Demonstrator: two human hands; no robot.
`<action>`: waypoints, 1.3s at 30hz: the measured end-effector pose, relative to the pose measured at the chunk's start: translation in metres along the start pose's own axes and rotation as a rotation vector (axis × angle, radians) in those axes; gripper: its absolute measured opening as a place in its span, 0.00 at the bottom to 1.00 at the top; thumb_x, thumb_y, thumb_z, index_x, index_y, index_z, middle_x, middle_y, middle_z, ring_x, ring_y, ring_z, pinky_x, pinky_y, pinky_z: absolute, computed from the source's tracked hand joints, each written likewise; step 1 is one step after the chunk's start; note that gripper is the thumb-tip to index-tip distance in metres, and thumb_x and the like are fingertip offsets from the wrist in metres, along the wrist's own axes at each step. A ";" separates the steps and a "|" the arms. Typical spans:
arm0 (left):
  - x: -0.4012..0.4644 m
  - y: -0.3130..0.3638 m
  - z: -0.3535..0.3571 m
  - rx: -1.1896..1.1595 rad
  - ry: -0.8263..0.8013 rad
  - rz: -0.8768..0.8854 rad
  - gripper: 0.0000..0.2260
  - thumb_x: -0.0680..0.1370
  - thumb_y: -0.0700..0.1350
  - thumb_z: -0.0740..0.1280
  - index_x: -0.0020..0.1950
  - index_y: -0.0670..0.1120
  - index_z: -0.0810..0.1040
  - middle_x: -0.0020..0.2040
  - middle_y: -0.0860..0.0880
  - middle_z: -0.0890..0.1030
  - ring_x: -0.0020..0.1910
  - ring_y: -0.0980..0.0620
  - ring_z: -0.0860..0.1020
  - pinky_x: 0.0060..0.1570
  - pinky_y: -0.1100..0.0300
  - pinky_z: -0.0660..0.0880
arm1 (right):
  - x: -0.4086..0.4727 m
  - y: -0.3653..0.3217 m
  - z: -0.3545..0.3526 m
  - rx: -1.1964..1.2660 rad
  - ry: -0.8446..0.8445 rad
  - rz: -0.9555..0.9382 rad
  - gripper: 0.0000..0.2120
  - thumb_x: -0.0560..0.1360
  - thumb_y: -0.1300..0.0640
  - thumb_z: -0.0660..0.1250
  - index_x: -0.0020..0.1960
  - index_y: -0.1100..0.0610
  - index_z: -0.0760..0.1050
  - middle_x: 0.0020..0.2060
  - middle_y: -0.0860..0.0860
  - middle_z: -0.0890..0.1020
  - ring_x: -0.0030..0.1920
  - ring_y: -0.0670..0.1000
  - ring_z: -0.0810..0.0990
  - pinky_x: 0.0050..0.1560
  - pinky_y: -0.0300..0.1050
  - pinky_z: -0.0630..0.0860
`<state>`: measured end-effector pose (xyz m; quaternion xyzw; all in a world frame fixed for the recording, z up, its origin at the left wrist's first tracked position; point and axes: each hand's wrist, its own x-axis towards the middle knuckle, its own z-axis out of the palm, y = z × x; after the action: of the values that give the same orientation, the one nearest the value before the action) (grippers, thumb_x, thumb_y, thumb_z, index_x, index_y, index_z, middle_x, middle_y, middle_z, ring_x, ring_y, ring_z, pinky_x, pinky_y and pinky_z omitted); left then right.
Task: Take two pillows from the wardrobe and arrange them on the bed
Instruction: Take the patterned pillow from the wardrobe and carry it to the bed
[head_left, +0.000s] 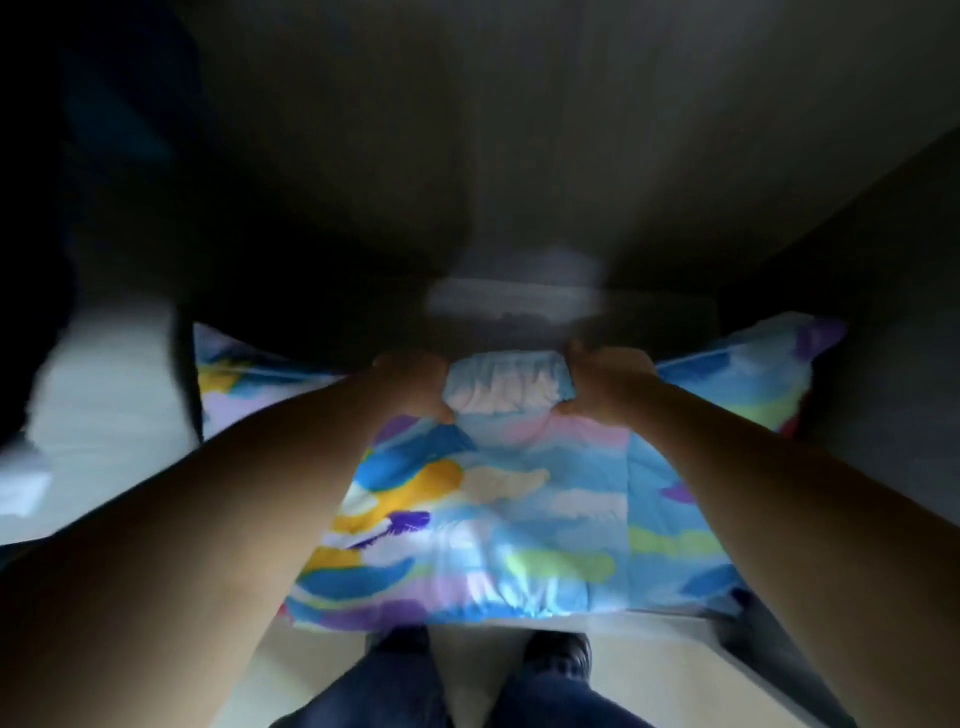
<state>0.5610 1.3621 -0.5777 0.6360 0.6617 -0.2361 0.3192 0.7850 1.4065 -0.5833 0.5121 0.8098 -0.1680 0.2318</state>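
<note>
Pillow at frame center: glossy blue cover, yellow, purple, pink, green brush strokes. Left hand and right hand each clamp its bunched upper edge.

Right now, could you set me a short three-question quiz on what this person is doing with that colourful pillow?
1. True or false: only one hand grips the pillow.
2. Where do the hands pinch it? A) at its far edge, close together B) at its two near corners C) underneath, out of sight
3. What shows on the floor below the pillow's near edge?

Key:
1. False: the left hand and the right hand both clutch bunched fabric.
2. A
3. The person's dark shoes and blue trouser legs.
</note>
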 end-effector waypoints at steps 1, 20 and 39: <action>-0.023 0.010 -0.008 -0.009 -0.018 0.017 0.23 0.67 0.56 0.73 0.56 0.43 0.80 0.55 0.42 0.83 0.53 0.43 0.81 0.52 0.54 0.78 | -0.021 -0.003 -0.008 0.021 -0.030 0.001 0.33 0.69 0.39 0.70 0.68 0.53 0.67 0.62 0.55 0.79 0.62 0.56 0.78 0.56 0.49 0.76; -0.285 0.096 -0.141 0.311 0.092 0.349 0.14 0.75 0.50 0.67 0.59 0.45 0.78 0.56 0.43 0.81 0.56 0.42 0.79 0.58 0.51 0.75 | -0.354 -0.048 -0.124 0.364 0.116 0.470 0.17 0.74 0.45 0.64 0.55 0.55 0.79 0.54 0.56 0.83 0.55 0.59 0.82 0.52 0.47 0.77; -0.569 0.314 0.023 0.839 0.155 0.932 0.14 0.72 0.57 0.63 0.53 0.52 0.76 0.53 0.48 0.82 0.53 0.44 0.81 0.41 0.56 0.70 | -0.778 -0.072 0.006 0.478 0.214 0.981 0.17 0.75 0.40 0.59 0.58 0.46 0.75 0.51 0.52 0.83 0.52 0.58 0.81 0.42 0.46 0.69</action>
<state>0.8677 0.9771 -0.1534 0.9438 0.1876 -0.2646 0.0630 1.0078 0.7886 -0.1598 0.8817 0.4349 -0.1663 0.0765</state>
